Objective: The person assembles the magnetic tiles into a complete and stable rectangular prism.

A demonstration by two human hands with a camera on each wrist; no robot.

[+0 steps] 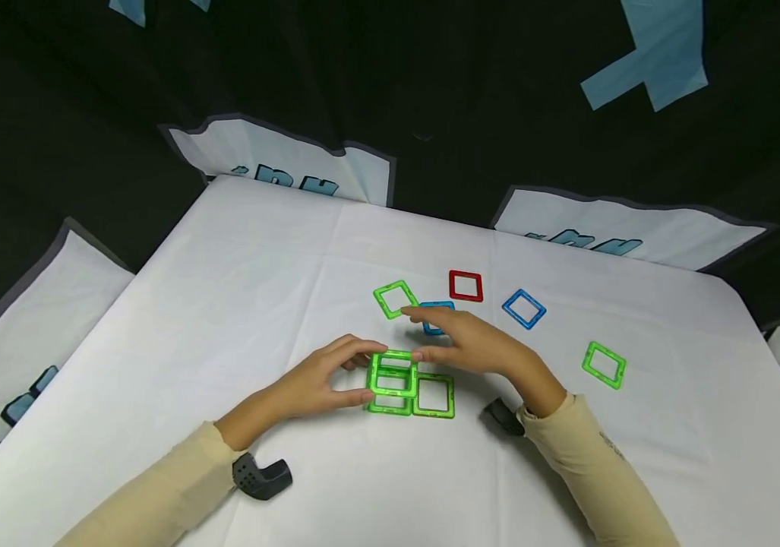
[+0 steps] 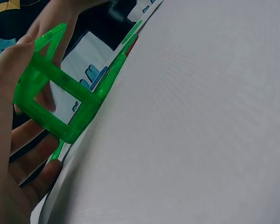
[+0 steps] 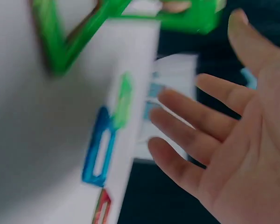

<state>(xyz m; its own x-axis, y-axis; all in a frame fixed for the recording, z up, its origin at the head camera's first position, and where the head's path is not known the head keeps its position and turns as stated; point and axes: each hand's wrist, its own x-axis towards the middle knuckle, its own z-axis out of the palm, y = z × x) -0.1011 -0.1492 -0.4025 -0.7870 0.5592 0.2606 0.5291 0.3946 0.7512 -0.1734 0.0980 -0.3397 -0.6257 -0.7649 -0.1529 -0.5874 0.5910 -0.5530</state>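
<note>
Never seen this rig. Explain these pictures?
No robot here: a person's bare left hand and right hand do the work. The wide picture comes from a head camera looking forward and down; the others from cameras on the left and right wrists.

On the white tabletop lie two loose green frames, two blue frames and a red frame. Nearer the person stands a raised green structure, with a flat green frame beside it. The left hand holds the structure between thumb and fingers. The right hand is beside it, fingers extended; whether its thumb touches is unclear.
</note>
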